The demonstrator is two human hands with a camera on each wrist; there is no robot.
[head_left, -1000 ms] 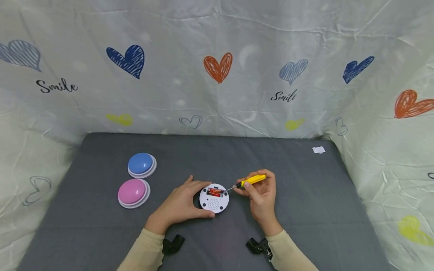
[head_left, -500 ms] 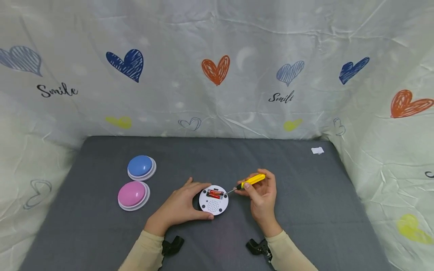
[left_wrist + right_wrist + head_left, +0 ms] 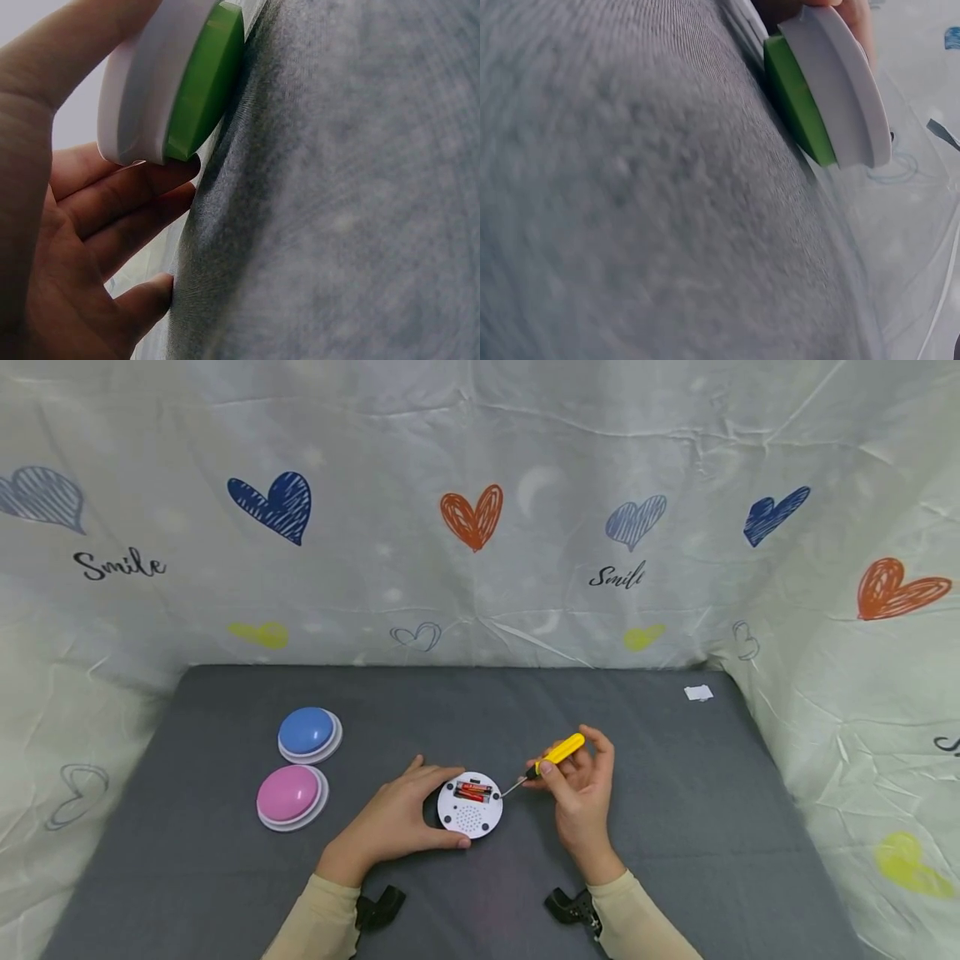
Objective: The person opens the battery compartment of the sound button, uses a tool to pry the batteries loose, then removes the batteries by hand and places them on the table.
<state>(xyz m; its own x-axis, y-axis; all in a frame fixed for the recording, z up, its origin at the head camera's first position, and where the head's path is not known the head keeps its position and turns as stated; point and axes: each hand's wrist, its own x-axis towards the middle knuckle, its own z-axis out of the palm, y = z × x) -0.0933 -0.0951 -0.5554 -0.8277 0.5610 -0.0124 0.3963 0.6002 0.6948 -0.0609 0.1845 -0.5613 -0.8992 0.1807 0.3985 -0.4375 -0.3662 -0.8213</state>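
Observation:
A round answer buzzer (image 3: 470, 818) lies upside down, its white base up and its green dome (image 3: 204, 82) toward the cloth. Red batteries (image 3: 473, 791) show in the uncovered compartment of the base. My left hand (image 3: 401, 810) grips the buzzer from the left, thumb at its near edge and fingers at its far edge. With thumb and fingers, my right hand (image 3: 581, 802) holds a screwdriver (image 3: 562, 749) by its yellow handle, tilted down to the left. The screwdriver's metal tip (image 3: 943, 133) is apart from the base in the right wrist view, to the right of the batteries in the head view.
Two more buzzers, one blue (image 3: 307, 732) and one pink (image 3: 288, 794), stand dome up at the left. A small white piece (image 3: 698, 693) lies at the back right of the grey-covered table (image 3: 675, 827). A curtain printed with hearts (image 3: 525, 427) hangs behind.
The screwdriver's tip has moved from the battery compartment to the right part of the base, and its handle is tilted up more steeply. My left hand keeps its grip on the buzzer.

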